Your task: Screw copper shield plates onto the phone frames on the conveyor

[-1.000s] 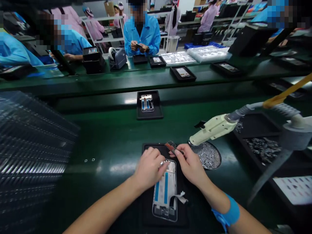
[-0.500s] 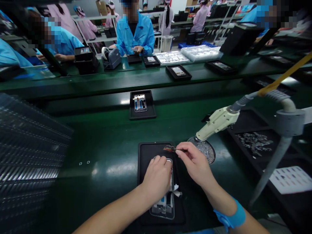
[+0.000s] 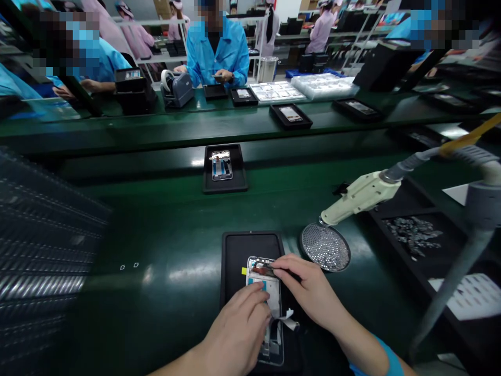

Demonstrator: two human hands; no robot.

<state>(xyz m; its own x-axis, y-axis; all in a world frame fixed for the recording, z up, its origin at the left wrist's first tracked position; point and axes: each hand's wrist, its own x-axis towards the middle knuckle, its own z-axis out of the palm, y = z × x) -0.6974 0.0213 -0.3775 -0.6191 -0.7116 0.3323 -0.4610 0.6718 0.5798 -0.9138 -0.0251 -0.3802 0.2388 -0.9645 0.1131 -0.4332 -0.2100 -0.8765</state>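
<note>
A phone frame (image 3: pixel 267 292) with blue strips lies in a black tray (image 3: pixel 238 256) on the green bench in front of me. My left hand (image 3: pixel 237 329) rests on the frame's middle, fingers curled and pressing down on it. My right hand (image 3: pixel 307 292) pinches a small dark circuit part (image 3: pixel 263 269) and holds it at the frame's top end. A white flex tab (image 3: pixel 287 316) sticks out at the frame's right side.
A round mesh dish of screws (image 3: pixel 325 246) sits right of the tray, with a cream electric screwdriver (image 3: pixel 362 196) hanging over it. Black bins of parts (image 3: pixel 410 235) stand at right. Another tray with a phone frame (image 3: pixel 222 167) lies on the belt beyond. Several people work across the line.
My right hand brought the small circuit part down from above the tray onto the frame's top end. My left hand slid back toward me along the frame.
</note>
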